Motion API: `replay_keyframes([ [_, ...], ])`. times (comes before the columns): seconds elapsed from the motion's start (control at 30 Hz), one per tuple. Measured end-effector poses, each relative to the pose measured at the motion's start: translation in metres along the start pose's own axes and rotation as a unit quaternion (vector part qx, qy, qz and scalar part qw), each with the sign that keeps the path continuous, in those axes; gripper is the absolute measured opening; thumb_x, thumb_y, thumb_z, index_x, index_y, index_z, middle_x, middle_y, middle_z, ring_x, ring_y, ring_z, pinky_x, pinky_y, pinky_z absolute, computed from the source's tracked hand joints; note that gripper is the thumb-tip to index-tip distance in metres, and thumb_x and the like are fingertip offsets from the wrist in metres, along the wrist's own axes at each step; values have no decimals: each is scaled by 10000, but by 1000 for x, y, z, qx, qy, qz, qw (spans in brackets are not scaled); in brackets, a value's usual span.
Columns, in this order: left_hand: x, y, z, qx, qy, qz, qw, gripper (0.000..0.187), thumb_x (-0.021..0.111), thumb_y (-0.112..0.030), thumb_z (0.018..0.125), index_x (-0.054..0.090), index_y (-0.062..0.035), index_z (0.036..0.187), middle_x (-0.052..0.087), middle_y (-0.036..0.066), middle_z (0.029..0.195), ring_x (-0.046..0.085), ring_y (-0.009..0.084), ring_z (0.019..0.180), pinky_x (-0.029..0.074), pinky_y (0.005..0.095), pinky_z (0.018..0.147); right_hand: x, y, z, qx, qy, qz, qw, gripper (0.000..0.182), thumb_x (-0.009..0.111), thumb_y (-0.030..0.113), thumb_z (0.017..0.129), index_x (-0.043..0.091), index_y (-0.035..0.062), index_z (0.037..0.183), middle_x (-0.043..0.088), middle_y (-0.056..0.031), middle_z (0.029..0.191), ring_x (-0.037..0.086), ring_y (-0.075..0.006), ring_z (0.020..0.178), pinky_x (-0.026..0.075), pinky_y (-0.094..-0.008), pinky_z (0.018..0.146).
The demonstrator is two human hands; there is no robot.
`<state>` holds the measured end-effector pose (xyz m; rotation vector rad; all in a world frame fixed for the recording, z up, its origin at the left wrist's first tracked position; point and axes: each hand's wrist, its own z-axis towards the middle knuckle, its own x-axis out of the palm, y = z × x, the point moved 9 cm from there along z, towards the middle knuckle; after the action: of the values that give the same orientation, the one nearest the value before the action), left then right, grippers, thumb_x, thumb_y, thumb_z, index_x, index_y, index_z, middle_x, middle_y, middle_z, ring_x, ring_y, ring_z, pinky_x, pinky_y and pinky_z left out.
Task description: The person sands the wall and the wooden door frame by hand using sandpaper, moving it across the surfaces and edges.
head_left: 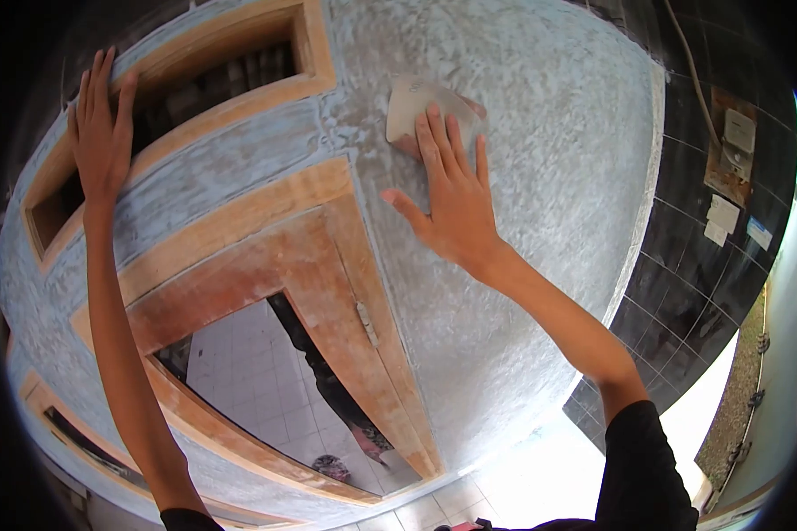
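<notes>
Sheet: a thin tan sheet with a squared corner (407,104), flat against the wall just past twelve o'clock in the view, partly hidden by fingers.
Right hand: open (456,199), fingers extended over the sheet's lower part, thumb spread clear of it toward nine o'clock.
Wall: mottled grey-blue plastered wall (540,230); its bare face runs wide from the sheet toward five o'clock, giving open room.
Wall edge: a pale strip (650,168) at three o'clock, well apart from the sheet, with black wall tiles (686,203) beyond.
Nearest wood: orange-brown door frame (367,234) toward seven o'clock; orange-brown vent frame (319,40) toward nine.
Left hand: open (104,150), fingers extended across the vent frame's far end, at ten o'clock in the view.
</notes>
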<state>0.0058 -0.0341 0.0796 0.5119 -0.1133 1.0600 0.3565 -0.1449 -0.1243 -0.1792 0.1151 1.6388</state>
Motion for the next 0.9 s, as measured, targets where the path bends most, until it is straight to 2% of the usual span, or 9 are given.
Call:
replay_keyframes([
  [0.07, 3, 3, 0, -5, 11, -1, 1000, 621, 354, -598, 1051, 369, -274, 1581, 337, -6, 1651, 243, 213, 1548, 120, 501, 1259, 1, 0, -1, 0, -3, -42, 999, 911, 564, 598, 958, 284, -12, 1574, 249, -214, 1659, 222, -428, 1528, 112, -621, 1215],
  [0.17, 4, 3, 0, 10, 3, -6, 1000, 626, 360, -604, 1047, 370, -277, 1581, 338, -2, 1651, 249, 220, 1546, 124, 511, 1255, -6, -6, 24, 17, -43, -16, 999, 884, 559, 574, 972, 280, -5, 1578, 251, -209, 1660, 230, -422, 1528, 119, -622, 1214],
  [0.3, 6, 8, 1, 31, 0, -22, 999, 605, 421, -541, 1043, 397, -243, 1569, 354, 44, 1643, 272, 252, 1538, 145, 520, 1247, 4, 5, -1, 18, -52, 21, 998, 860, 574, 539, 975, 277, 13, 1587, 256, -201, 1661, 237, -406, 1530, 132, -612, 1216],
  [0.37, 4, 6, 0, 51, -27, -15, 998, 583, 318, -571, 1068, 359, -299, 1582, 356, -5, 1642, 278, 253, 1535, 151, 521, 1247, 15, 15, -42, 0, -17, 16, 1000, 840, 600, 507, 966, 291, 37, 1590, 274, -177, 1661, 248, -390, 1530, 144, -603, 1218],
  [0.4, 4, 6, -1, 49, -22, -15, 998, 583, 318, -571, 1068, 359, -299, 1582, 356, -5, 1642, 278, 253, 1535, 151, 521, 1247, 17, 18, -61, 1, -13, 17, 1000, 840, 600, 507, 966, 291, 37, 1590, 274, -177, 1661, 248, -390, 1530, 144, -603, 1218],
  [0.5, -9, -6, 5, 47, -4, -36, 998, 588, 406, -512, 1063, 371, -237, 1581, 355, 55, 1642, 283, 279, 1532, 179, 518, 1240, 27, 24, -89, -10, 40, 16, 999, 819, 609, 483, 966, 302, 54, 1593, 278, -149, 1665, 257, -384, 1527, 145, -600, 1218],
  [0.57, -7, -18, 9, -67, 170, -90, 979, 874, 189, -700, 1025, 268, -42, 1595, 177, 179, 1678, 135, 391, 1548, 79, 611, 1245, 24, 18, -75, 4, 33, 1, 999, 804, 613, 468, 965, 314, 61, 1591, 278, -133, 1669, 252, -379, 1530, 142, -601, 1218],
  [0.67, -6, -17, 9, -63, 172, -90, 979, 884, 181, -703, 1023, 283, -31, 1588, 178, 187, 1674, 135, 379, 1550, 89, 607, 1245, 21, 22, -63, 18, -7, 35, 999, 800, 620, 446, 963, 311, 62, 1593, 274, -140, 1669, 240, -377, 1535, 134, -610, 1216],
  [0.9, 1, -8, 6, -41, 156, -99, 982, 849, 193, -674, 1038, 281, -35, 1590, 171, 187, 1675, 131, 375, 1551, 93, 593, 1251, 50, 49, -158, 62, 58, 53, 995, 786, 619, 405, 967, 299, 67, 1601, 268, -154, 1670, 221, -385, 1542, 95, -616, 1219],
])
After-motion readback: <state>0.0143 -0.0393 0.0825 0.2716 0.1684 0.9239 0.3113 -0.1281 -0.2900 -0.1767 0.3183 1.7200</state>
